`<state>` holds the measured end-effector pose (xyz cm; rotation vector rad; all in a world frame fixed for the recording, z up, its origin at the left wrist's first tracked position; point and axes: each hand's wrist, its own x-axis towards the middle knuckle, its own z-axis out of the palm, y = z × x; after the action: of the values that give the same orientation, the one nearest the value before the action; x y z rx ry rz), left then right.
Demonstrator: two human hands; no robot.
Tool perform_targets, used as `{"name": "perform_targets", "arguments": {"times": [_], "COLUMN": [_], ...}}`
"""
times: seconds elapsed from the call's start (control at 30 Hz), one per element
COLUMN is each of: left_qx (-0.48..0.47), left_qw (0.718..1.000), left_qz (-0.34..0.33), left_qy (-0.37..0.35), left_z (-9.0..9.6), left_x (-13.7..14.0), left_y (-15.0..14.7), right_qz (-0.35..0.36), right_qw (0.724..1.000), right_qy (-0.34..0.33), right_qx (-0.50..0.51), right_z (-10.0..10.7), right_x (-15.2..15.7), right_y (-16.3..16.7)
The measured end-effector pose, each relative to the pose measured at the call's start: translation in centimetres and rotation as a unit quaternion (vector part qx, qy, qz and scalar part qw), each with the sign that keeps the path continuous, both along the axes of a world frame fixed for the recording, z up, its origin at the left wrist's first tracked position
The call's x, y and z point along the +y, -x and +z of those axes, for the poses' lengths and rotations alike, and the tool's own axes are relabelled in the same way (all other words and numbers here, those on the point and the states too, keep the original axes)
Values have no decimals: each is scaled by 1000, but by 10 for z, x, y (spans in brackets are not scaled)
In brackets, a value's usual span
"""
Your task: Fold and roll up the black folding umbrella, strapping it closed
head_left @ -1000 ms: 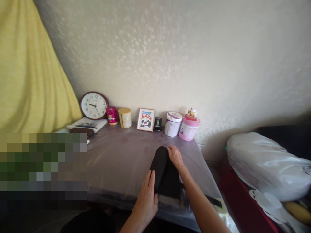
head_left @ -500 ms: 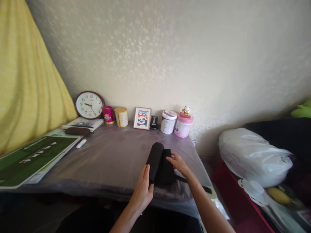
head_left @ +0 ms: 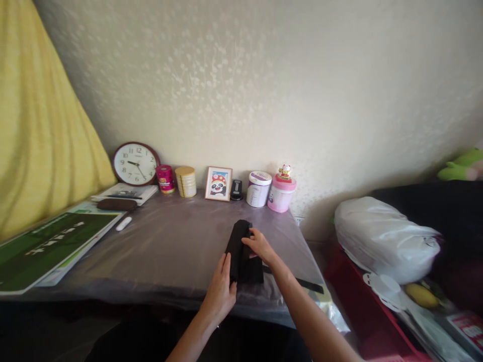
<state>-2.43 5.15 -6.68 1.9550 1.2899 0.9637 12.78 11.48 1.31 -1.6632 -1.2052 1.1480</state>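
While the left hand [head_left: 219,289] rests with fingers extended along the left side of a matte black roll [head_left: 234,249], thumb near its front end, the right hand [head_left: 260,245] reaches across from the right, fingers bent and thumb close to them near the roll's far end; both are partly closed and have hold of it. Soft-looking and cylindrical, the roll lies near the front edge of the desk [head_left: 181,231], toward the right corner, a flat black flap [head_left: 253,273] spreading to its right. Beyond, a thin black strap [head_left: 310,286] runs toward the right edge. Shiny, wrinkled sheeting covers the desk. Along the back edge stand a round clock [head_left: 136,163], a ribbed canister [head_left: 186,183] and a smooth pink tub [head_left: 281,196].
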Motion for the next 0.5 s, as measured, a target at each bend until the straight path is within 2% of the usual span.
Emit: {"name": "perform_targets", "arguments": {"times": [0.5], "left_qx": [22], "left_qw": [1000], "left_qz": [11], "left_qy": [6], "left_z": [1], "left_x": [0], "left_y": [-2], "right_qz": [16], "right_qw": [1000], "right_qy": [8], "right_qx": [-2], "right_z": [-6], "right_x": [10], "right_y": [17]}}
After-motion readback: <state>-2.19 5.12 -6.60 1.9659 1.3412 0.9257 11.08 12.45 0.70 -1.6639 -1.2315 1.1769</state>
